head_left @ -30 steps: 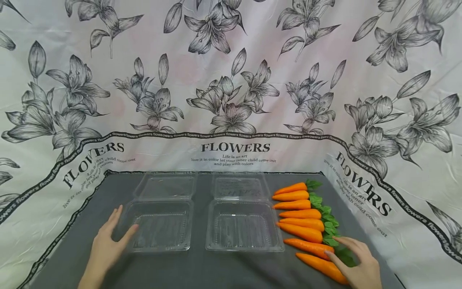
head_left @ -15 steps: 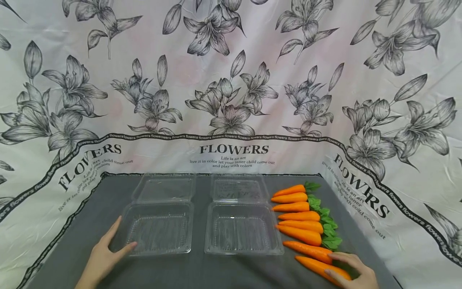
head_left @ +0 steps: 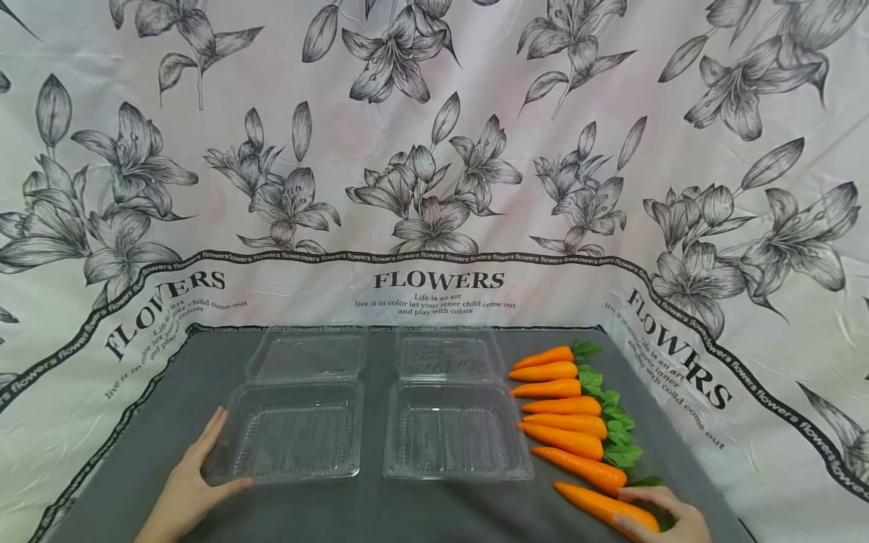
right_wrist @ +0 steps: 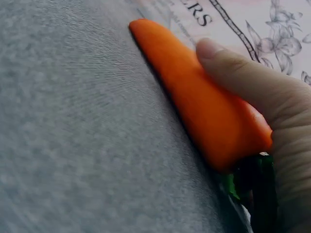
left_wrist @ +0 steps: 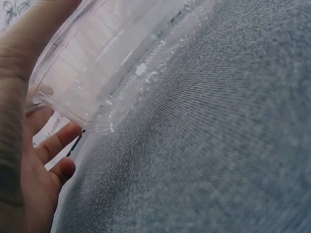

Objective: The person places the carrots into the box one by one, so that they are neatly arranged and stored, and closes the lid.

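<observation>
The carrot (head_left: 600,507) nearest me lies at the front end of a row of orange carrots with green leaves. My right hand (head_left: 668,520) grips its leafy end, thumb on the near side and fingers on the far side. In the right wrist view the thumb presses against the carrot (right_wrist: 189,92), whose tip points away; the other fingers are hidden. My left hand (head_left: 190,483) is at the left front corner of a clear plastic container (head_left: 299,445), its fingers extended along the side. The left wrist view shows relaxed fingertips beside the container's edge (left_wrist: 97,73).
A second clear container (head_left: 455,445) stands to the right of the first. Both have raised lids at the back, the left lid (head_left: 308,354) and the right lid (head_left: 448,354). Several more carrots (head_left: 563,437) lie along the right. A flower-printed cloth (head_left: 434,188) hangs behind the grey table.
My right hand has come down and closed on the nearest carrot. My left hand has lowered slightly at the container's corner, its thumb now nearer the front edge.
</observation>
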`<state>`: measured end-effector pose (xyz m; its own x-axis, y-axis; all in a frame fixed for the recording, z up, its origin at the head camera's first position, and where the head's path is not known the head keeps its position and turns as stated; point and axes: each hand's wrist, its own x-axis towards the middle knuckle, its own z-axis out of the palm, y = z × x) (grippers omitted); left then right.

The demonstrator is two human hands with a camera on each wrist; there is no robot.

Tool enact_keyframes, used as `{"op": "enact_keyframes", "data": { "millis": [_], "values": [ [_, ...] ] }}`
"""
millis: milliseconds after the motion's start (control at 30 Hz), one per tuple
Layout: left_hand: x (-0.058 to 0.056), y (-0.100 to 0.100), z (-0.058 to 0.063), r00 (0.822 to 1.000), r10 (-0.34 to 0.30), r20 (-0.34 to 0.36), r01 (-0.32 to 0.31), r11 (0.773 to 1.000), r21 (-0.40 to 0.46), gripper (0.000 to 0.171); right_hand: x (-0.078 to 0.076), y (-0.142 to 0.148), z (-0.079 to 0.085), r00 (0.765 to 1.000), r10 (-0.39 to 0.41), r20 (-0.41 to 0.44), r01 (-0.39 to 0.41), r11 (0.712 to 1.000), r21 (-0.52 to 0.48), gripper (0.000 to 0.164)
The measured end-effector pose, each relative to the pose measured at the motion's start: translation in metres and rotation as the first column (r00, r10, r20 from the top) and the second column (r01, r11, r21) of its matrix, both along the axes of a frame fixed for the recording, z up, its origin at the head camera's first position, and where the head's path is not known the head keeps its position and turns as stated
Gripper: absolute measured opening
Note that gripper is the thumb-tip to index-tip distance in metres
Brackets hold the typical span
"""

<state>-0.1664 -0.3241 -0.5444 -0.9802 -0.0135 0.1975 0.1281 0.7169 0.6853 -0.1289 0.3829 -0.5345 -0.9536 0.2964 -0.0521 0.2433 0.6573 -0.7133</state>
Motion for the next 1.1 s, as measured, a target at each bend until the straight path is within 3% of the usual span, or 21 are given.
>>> {"op": "enact_keyframes", "data": {
  "millis": [133,233,400,567,800,1100],
  "values": [
    [0.000,-0.001,0.001,1.000,-0.008,0.003,0.008,1.000,-0.015,0.123,-0.007,0.016,0.003,0.977,0.078,0.200,-0.081,0.997,0.008,0.065],
    [0.000,-0.002,0.000,1.000,-0.025,0.011,0.025,0.999,0.032,0.123,-0.008,0.029,0.004,0.958,0.149,0.246,-0.155,0.988,0.004,0.065],
    [-0.001,0.001,-0.004,0.999,-0.050,-0.015,0.052,0.994,0.101,0.118,-0.002,0.041,0.002,0.965,0.176,0.194,-0.178,0.984,-0.005,0.061],
    [0.000,0.001,-0.006,0.998,-0.042,-0.047,0.046,0.996,0.082,0.114,-0.002,0.042,0.001,0.966,0.161,0.203,-0.162,0.987,-0.012,0.060],
    [0.000,0.001,-0.006,0.995,-0.046,-0.091,0.053,0.996,0.075,0.113,0.000,0.039,-0.003,0.984,0.084,0.156,-0.063,0.989,-0.133,0.059],
    [0.001,0.000,-0.004,0.995,-0.052,-0.082,0.060,0.994,0.094,0.111,0.004,0.030,0.009,0.994,0.029,0.101,-0.012,0.987,-0.160,0.061]
  ]
}}
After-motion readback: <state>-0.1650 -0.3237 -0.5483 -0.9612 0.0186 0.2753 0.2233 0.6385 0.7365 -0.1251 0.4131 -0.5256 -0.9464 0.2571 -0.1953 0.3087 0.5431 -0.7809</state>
